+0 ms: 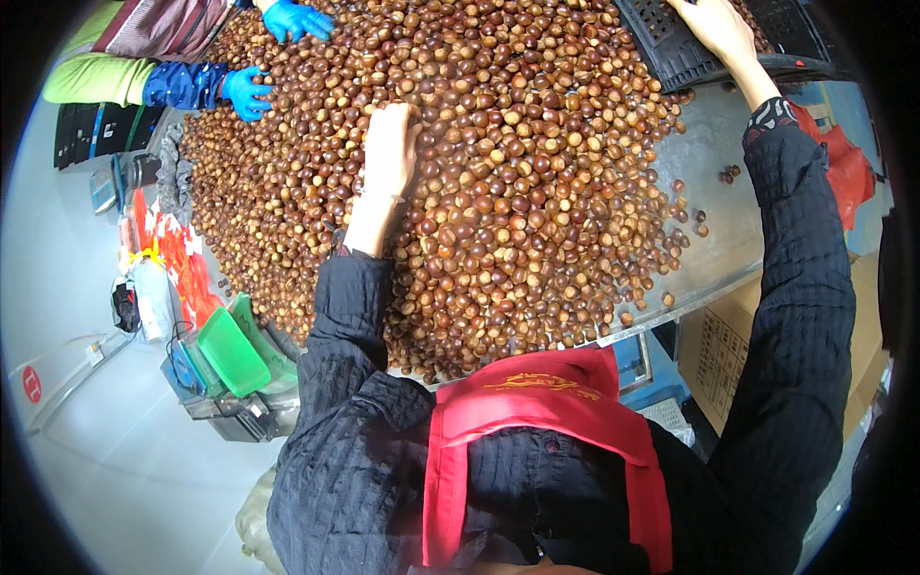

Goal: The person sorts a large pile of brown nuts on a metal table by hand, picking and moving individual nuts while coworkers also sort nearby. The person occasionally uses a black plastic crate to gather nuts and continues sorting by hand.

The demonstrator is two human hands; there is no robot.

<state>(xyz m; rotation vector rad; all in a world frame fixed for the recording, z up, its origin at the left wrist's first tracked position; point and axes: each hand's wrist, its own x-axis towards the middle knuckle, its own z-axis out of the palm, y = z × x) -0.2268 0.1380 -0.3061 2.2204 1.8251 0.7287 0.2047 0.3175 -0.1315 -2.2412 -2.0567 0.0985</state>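
A broad heap of brown chestnuts (503,187) covers the metal table (719,187) before me. My left hand (390,144) rests on the heap near its middle, fingers curled down; whether a chestnut is inside them is hidden. At the upper right, my right hand (719,29) is over the black plastic crate (665,54), which stands at the heap's right edge. The fingers run to the picture's rim, so their hold on the crate cannot be made out. A few loose chestnuts (729,174) lie on the bare metal to the right.
A co-worker's blue-gloved hands (248,92) touch the heap at upper left. Green plastic scoops (233,352), red mesh bags (183,266) and a blue device (104,185) are at the left. Below the table's right edge stands a cardboard box (719,359); red material (848,172) hangs farther right.
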